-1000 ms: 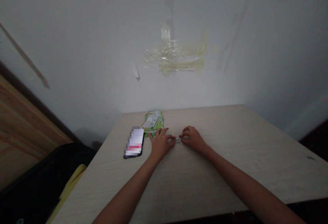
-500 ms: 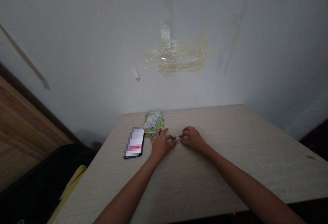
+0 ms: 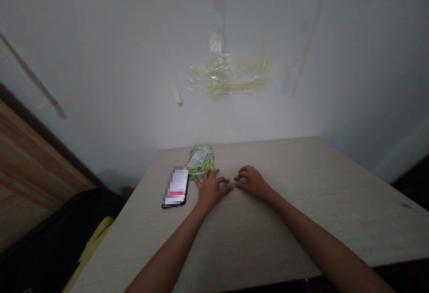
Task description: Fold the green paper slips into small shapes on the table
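Observation:
Both of my hands rest on the pale wooden table [image 3: 301, 203] and meet over a tiny pale green-and-white piece [image 3: 231, 181]. My left hand [image 3: 209, 189] pinches its left end with fingers curled. My right hand [image 3: 253, 182] pinches its right end the same way. The piece is too small to name. Just behind my left hand lies a stack of green paper packets [image 3: 201, 161].
A phone [image 3: 176, 186] lies face up left of my left hand. The table's far edge meets a white wall with old tape residue [image 3: 231, 76]. A dark bag with a yellow item [image 3: 67, 248] sits left of the table, beside a wooden panel [image 3: 23, 172].
My hands stay pinched on the small piece, with only slight finger shifts. The view has tilted a little.

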Demonstrator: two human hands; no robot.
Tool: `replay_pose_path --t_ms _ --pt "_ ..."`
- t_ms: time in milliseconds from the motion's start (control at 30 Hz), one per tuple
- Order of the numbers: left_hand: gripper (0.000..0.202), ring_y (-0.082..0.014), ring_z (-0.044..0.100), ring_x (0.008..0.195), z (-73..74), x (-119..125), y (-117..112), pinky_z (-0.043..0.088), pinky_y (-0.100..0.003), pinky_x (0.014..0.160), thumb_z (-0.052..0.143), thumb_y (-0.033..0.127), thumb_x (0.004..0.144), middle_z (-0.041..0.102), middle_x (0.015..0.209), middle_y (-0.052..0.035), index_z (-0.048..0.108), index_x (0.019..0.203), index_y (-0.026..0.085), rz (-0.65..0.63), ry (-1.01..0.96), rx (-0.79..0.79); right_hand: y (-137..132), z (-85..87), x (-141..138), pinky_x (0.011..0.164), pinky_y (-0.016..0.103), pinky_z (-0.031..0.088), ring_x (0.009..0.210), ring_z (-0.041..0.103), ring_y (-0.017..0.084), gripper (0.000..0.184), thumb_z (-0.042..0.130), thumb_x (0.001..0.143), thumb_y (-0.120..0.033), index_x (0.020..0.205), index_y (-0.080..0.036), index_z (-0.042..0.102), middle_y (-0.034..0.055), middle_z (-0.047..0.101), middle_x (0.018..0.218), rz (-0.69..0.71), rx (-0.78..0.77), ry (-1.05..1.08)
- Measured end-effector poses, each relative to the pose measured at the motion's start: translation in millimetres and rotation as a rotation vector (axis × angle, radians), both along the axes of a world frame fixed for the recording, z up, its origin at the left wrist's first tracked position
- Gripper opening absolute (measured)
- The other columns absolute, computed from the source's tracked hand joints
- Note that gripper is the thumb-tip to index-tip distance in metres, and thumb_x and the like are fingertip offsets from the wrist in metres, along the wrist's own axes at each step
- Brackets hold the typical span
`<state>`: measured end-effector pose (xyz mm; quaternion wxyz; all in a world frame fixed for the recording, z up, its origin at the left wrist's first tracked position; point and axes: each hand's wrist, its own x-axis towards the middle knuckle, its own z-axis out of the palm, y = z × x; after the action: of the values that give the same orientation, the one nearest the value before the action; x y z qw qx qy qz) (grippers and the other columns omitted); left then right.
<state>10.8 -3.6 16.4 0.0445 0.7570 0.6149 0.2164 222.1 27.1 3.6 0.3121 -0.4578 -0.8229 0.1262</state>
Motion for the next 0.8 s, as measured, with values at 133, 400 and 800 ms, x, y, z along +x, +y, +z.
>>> replay_pose_path --t_ms 133,400,800 --pt "0.029 -0.0347 0.031 0.135 -2.2 -1 1 0.0 -0.077 0.102 0.065 0.06 0.074 0.053 0.137 0.0018 0.071 0.097 0.044 -0.007 -0.005 0.011 2 -2.8 1 0.093 0.038 0.043 0.102 0.054 0.022 0.029 0.073 0.075 -0.04 0.101 -0.028 0.073 0.0072 0.061 0.106 -0.01 -0.011 0.024" --pt "0.018 -0.0328 0.035 0.133 -4.1 -1 3 0.002 -0.076 0.104 0.066 0.048 0.079 0.057 0.132 0.0015 0.071 0.095 0.042 -0.008 -0.07 0.035 6 -12.4 -1 0.093 0.04 0.043 0.101 0.055 0.024 0.02 0.074 0.074 -0.035 0.093 -0.029 0.076 0.0073 0.064 0.104 -0.01 0.043 0.061" --pt "0.009 -0.0317 0.038 0.13 -4.3 0 5 -0.003 -0.075 0.104 0.071 0.04 0.076 0.062 0.126 0.0012 0.073 0.083 0.035 -0.03 -0.148 0.057 5 -7.5 -4 0.094 0.039 0.041 0.101 0.058 0.024 0.023 0.08 0.065 -0.028 0.087 -0.022 0.074 0.007 0.069 0.097 0.003 -0.002 0.242"
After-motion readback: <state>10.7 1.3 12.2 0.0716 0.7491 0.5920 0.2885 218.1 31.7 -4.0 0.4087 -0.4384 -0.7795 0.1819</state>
